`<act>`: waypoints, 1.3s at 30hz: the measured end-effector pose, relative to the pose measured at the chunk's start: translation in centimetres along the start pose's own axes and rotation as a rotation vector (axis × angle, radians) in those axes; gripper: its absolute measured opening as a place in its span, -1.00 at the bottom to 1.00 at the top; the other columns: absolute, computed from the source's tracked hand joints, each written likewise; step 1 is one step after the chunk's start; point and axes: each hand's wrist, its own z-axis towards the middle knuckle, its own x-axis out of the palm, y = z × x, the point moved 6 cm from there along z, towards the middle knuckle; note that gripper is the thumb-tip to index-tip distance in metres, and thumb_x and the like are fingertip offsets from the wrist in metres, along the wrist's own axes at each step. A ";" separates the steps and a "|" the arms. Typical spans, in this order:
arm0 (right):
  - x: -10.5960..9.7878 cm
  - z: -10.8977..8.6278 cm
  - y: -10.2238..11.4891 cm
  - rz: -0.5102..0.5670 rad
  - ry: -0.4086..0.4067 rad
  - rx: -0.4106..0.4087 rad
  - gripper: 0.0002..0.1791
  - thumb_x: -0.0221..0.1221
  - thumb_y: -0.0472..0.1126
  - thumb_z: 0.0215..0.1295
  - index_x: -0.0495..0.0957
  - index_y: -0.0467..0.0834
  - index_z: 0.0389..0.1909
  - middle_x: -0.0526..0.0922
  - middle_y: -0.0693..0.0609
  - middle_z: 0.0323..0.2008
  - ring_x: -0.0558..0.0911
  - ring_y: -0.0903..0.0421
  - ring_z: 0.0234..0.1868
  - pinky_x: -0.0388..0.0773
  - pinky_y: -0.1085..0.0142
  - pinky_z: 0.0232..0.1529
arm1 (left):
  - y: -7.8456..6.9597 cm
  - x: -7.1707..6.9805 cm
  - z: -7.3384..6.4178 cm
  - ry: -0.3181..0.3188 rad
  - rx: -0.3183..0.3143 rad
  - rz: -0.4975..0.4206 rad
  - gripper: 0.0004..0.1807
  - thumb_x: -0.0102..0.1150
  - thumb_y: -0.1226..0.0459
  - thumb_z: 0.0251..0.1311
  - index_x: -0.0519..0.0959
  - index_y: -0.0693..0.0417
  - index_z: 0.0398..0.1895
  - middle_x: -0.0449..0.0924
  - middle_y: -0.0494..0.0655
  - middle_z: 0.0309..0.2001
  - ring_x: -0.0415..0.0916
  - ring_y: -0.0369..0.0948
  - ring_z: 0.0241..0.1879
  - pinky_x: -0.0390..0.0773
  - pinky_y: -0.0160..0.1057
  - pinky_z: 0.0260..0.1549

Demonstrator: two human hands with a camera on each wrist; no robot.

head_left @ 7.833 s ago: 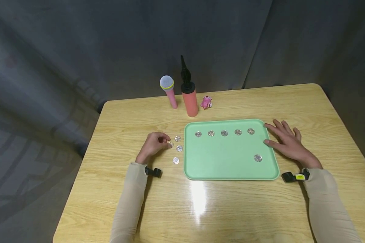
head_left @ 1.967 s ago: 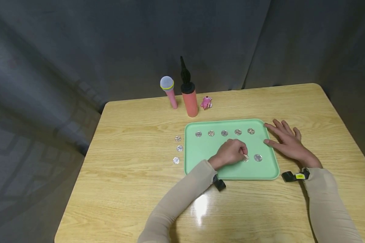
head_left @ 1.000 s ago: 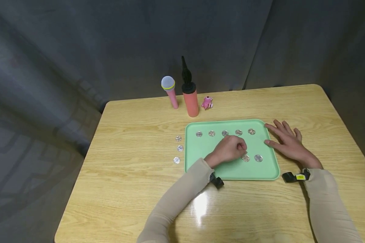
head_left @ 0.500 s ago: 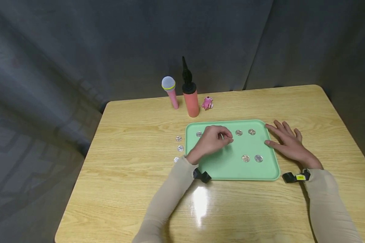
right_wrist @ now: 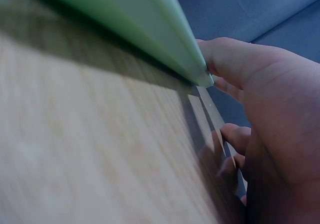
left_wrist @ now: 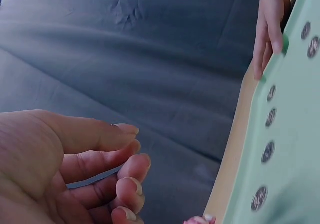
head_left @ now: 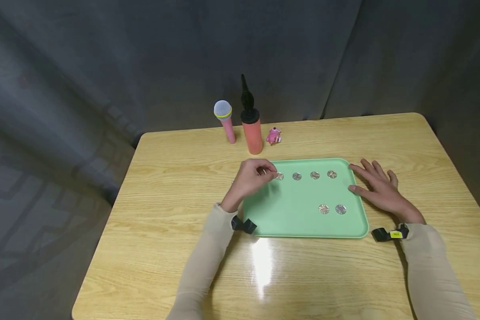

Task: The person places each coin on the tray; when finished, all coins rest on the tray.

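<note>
My left hand (head_left: 253,178) is over the tray's upper left corner, thumb and fingers loosely bent. Between its fingertips in the left wrist view (left_wrist: 132,139) nothing shows. A mint-green tray (head_left: 280,222) bears round silver coin-like discs. Several, such as one disc (head_left: 297,176), form a row along the far side; my left hand hides the row's left end. Nearer the front right, a golden-silver disc (head_left: 323,209) lies beside another disc (head_left: 341,209). My right hand (head_left: 378,189) rests at the tray's right edge, fingers spread, thumb at the rim (right_wrist: 202,76).
Behind the tray stand a pink toy microphone (head_left: 229,131), a coral hand pump (head_left: 253,138) with a black nozzle, and a small pink figurine (head_left: 274,136). Left of the tray, the left hand and sleeve cover the loose discs almost wholly. A dark curtain (head_left: 296,58) hangs behind the wooden table (head_left: 152,186).
My left hand pinched a disc left of the tray, set it in the front row and let go. Since then it has moved back left over the tray. The right hand stayed still.
</note>
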 end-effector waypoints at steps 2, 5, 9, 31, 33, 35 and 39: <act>0.0 -0.1 0.1 0.006 0.000 0.000 -0.23 0.14 -0.02 0.43 0.08 -0.10 0.56 -0.25 -0.41 0.58 -0.44 -0.39 0.58 -0.68 -0.40 0.33 | 0.5 -0.6 -0.1 -0.014 -0.009 0.010 -0.93 0.31 0.38 0.19 0.73 0.22 -0.33 0.71 0.08 -0.37 0.43 -0.29 -0.48 0.40 -0.45 -0.47; 0.0 -0.1 0.1 0.006 -0.002 -0.003 -0.23 0.14 -0.02 0.43 0.08 -0.09 0.56 -0.25 -0.41 0.57 -0.44 -0.39 0.58 -0.68 -0.40 0.34 | 1.2 -1.5 -0.3 -0.032 -0.023 0.017 -0.93 0.30 0.38 0.19 0.73 0.23 -0.33 0.73 0.10 -0.35 0.44 -0.28 -0.47 0.42 -0.44 -0.45; 0.0 -0.1 0.0 0.001 -0.003 -0.005 -0.23 0.13 -0.02 0.43 0.08 -0.09 0.56 -0.26 -0.41 0.58 -0.44 -0.39 0.58 -0.68 -0.40 0.34 | 2.3 -2.5 -0.5 -0.052 -0.037 0.024 -0.92 0.27 0.40 0.21 0.73 0.24 -0.33 0.74 0.12 -0.31 0.44 -0.26 -0.45 0.43 -0.42 -0.44; 0.0 -0.1 -0.1 0.002 -0.007 -0.001 -0.23 0.14 -0.01 0.43 0.09 -0.09 0.56 -0.25 -0.41 0.57 -0.44 -0.39 0.58 -0.67 -0.40 0.34 | 9.6 -6.7 -1.6 -0.114 -0.214 0.072 -0.86 0.28 0.44 0.16 0.71 0.34 -0.24 0.68 0.20 -0.31 0.43 -0.29 -0.47 0.43 -0.44 -0.47; 0.0 -0.1 -0.1 0.002 -0.007 -0.001 -0.23 0.14 -0.01 0.43 0.09 -0.08 0.56 -0.25 -0.41 0.58 -0.44 -0.39 0.58 -0.67 -0.40 0.34 | 10.3 -6.8 -1.7 -0.113 -0.236 0.065 -0.85 0.27 0.44 0.17 0.70 0.35 -0.23 0.67 0.18 -0.32 0.42 -0.29 -0.48 0.43 -0.44 -0.49; 0.0 -0.1 0.0 0.001 -0.007 -0.002 -0.23 0.14 -0.01 0.43 0.09 -0.08 0.56 -0.25 -0.41 0.57 -0.43 -0.39 0.58 -0.67 -0.40 0.34 | 10.8 -7.0 -1.8 -0.109 -0.255 0.066 -0.85 0.28 0.43 0.17 0.70 0.34 -0.22 0.67 0.16 -0.33 0.42 -0.29 -0.49 0.43 -0.44 -0.51; 0.0 -0.1 0.0 -0.007 -0.006 -0.002 -0.23 0.13 0.00 0.43 0.08 -0.08 0.56 -0.25 -0.41 0.57 -0.43 -0.39 0.58 -0.66 -0.40 0.35 | 11.9 -7.0 -2.0 -0.082 -0.308 0.073 -0.85 0.33 0.40 0.16 0.70 0.31 -0.22 0.66 0.11 -0.35 0.45 -0.27 -0.47 0.46 -0.42 -0.48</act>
